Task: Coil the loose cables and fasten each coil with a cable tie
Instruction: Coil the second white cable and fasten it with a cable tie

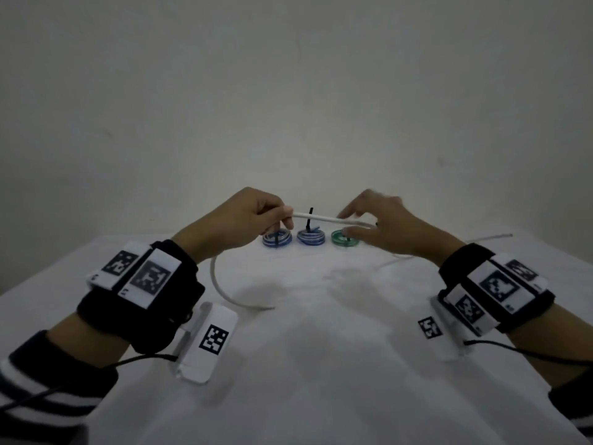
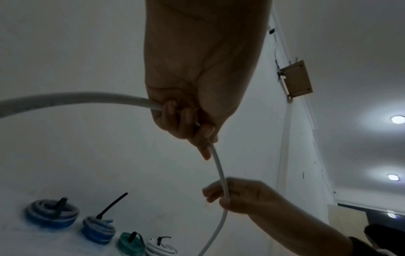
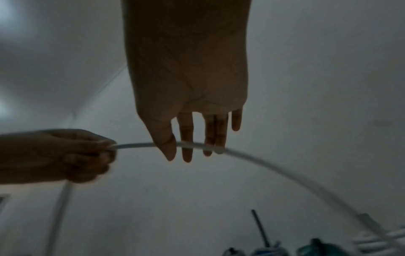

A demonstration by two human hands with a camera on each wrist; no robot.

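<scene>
Wrist-worn marker bands [image 1: 141, 277] are seen nearest the head camera, one on each forearm, above a white table [image 1: 321, 364]. At left, the left hand [image 1: 244, 220] is clenched around a loose white cable [image 1: 321, 217]; in the left wrist view the fingers [image 2: 186, 119] are curled tightly over it, and the slack is seen arcing down to the table in the head view. Between the hands the cable is held taut and raised, clear of the surface. At right, the right hand [image 1: 382, 224] is shown with nearly straight fingers [image 3: 186, 138] laid across the cable and the thumb under it — a light guiding pinch, not a firm grasp; the far end trails off to the right over the table. Behind the hands, from left to right, a blue coil [image 1: 277, 239], a second blue coil [image 1: 310, 236] with a black cable tie [image 1: 310, 218] standing upright, and a green coil [image 1: 345, 242] are set in a row; a white coil [image 2: 161, 248] is visible only in the left wrist view. No loop has yet been formed in the held cable. Slippage through the loose right-hand fingers is judged the main risk — the stiff cable could spring back, and its trailing end could sweep the finished coils.
</scene>
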